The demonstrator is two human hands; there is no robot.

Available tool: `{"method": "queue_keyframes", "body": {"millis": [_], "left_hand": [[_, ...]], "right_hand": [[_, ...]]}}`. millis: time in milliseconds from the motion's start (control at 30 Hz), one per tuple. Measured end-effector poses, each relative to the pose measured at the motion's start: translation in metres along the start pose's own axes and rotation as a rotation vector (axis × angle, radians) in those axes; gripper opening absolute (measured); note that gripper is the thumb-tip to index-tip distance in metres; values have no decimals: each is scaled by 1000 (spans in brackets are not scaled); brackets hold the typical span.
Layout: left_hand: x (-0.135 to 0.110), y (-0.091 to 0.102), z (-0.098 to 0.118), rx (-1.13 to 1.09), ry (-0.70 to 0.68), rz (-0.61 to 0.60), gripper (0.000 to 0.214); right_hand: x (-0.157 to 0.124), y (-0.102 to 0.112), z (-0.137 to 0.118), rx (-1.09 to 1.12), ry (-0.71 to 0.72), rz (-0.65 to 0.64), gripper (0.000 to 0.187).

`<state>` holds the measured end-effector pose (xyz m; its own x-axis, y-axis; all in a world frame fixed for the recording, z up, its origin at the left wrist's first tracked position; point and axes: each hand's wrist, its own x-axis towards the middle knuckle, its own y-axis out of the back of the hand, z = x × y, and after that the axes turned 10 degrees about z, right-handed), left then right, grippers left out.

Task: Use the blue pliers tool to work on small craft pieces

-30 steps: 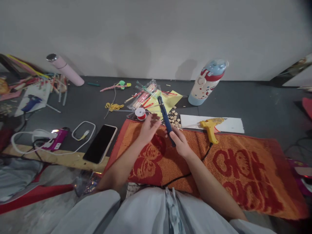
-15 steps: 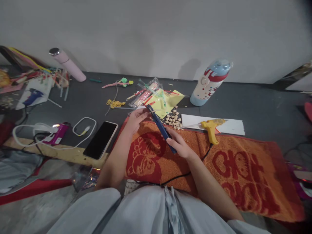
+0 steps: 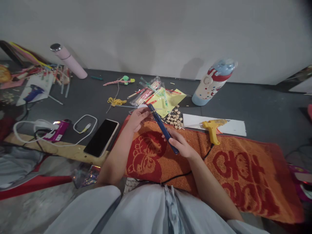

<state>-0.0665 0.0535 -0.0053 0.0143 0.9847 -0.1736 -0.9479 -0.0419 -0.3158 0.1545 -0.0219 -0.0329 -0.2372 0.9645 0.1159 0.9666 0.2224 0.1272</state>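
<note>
My right hand [image 3: 181,143] is wrapped around the near part of a long, narrow dark-blue tool [image 3: 161,127], held slanting above the towel; its exact kind is hard to make out. At its far end, the fingers of my left hand [image 3: 138,118] are pinched together on what looks like a thin pale stick [image 3: 153,111], mostly hidden by the fingers. Just beyond the tool lies a heap of short cut wooden pieces [image 3: 175,119]. The orange and red towel [image 3: 195,152] spreads beneath both hands.
A yellow glue gun [image 3: 211,128] rests on a white board [image 3: 237,127] to the right. Behind are yellow paper [image 3: 174,99], packets of sticks [image 3: 153,87] and an upright cartoon bottle [image 3: 206,87]. Leftward lie a phone [image 3: 101,138], a white cable [image 3: 94,131] and a pink flask [image 3: 73,65].
The view has shifted slightly. Both hands keep nearly the same pose around the blue tool and the stick; nothing has visibly been let go.
</note>
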Motion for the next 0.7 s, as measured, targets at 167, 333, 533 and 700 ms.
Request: {"method": "queue_keyframes", "body": {"millis": [167,333,533,700], "left_hand": [[0,0,-1,-34,19,9,46],[0,1,1,-13,13,6,46],[4,1,0,177,-86,72,46],[6,5,-3,369,-341,198,36]], "right_hand": [[1,0,0,76,-71,-60,66],[1,-5,1,117,-69,-87,65],[-1,-6,13,-55,24,89,65],[1,-1,14,-305,131,163,73]]}}
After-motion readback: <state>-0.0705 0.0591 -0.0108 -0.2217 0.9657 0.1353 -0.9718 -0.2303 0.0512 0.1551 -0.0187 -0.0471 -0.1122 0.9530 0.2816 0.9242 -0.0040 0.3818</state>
